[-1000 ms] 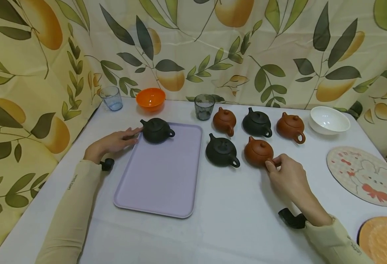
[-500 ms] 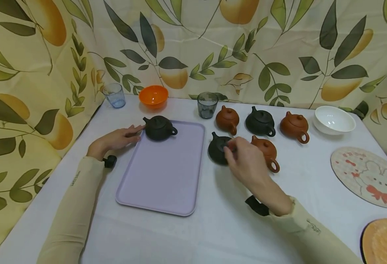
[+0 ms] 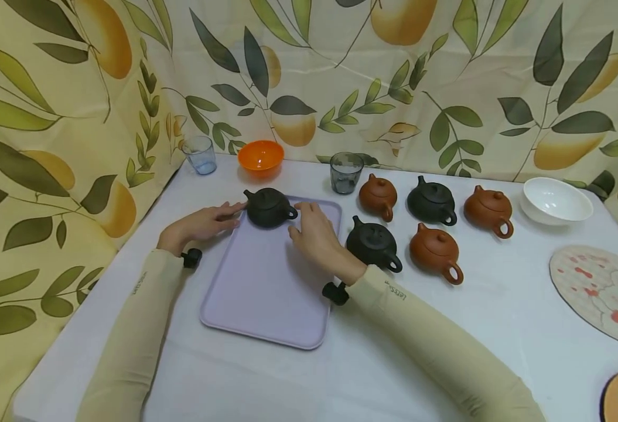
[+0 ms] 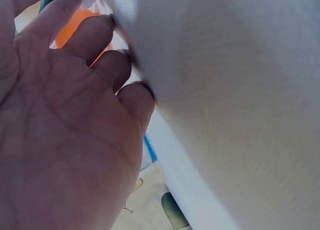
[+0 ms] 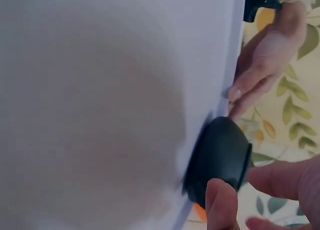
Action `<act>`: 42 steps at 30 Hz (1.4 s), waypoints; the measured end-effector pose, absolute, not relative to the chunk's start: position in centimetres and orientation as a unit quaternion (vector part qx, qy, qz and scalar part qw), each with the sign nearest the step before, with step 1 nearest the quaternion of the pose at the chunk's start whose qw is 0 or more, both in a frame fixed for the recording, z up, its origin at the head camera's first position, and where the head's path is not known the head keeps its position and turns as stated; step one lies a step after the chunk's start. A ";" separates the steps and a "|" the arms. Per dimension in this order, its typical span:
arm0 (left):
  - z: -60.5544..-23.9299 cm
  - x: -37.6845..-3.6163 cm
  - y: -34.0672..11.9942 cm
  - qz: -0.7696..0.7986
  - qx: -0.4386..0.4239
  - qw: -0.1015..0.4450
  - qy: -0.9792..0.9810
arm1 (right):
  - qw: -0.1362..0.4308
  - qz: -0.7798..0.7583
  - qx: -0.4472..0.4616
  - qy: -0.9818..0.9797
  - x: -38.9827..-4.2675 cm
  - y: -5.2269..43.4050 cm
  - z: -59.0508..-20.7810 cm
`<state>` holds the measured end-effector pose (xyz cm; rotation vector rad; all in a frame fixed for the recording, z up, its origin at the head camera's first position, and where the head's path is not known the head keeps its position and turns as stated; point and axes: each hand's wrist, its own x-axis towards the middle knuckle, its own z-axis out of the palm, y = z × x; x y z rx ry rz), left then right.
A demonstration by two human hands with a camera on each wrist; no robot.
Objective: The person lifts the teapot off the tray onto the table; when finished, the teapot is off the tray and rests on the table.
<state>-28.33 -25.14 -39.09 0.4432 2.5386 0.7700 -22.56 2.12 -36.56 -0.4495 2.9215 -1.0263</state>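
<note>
A black teapot (image 3: 268, 207) (image 5: 220, 157) stands at the far end of a lilac tray (image 3: 266, 293). My left hand (image 3: 229, 212) lies flat on the table at the tray's left edge, its straight fingertips (image 4: 100, 40) at the teapot's spout. My right hand (image 3: 300, 217) hovers over the tray just right of the teapot, fingers loosely bent beside its handle; the right wrist view shows a fingertip (image 5: 222, 205) and thumb close to the pot, with no clear grip. The left hand (image 5: 260, 65) also shows there beyond the tray.
Right of the tray stand a black teapot (image 3: 374, 244), a brown one (image 3: 435, 249), and a back row of three more (image 3: 432, 201). A grey glass (image 3: 345, 172), orange bowl (image 3: 260, 157), blue glass (image 3: 200, 155), white bowl (image 3: 553, 202) and rabbit mat (image 3: 604, 293) ring the table.
My right hand left the brown teapot's handle, passed over the near black teapot and now sits over the tray beside the black teapot there. The left hand stayed put.
</note>
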 end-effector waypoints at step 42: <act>-39.0 -28.4 -25.1 0.275 0.131 0.243 0.921 | -0.007 -0.355 -0.063 0.933 -23.4 1.4 -37.7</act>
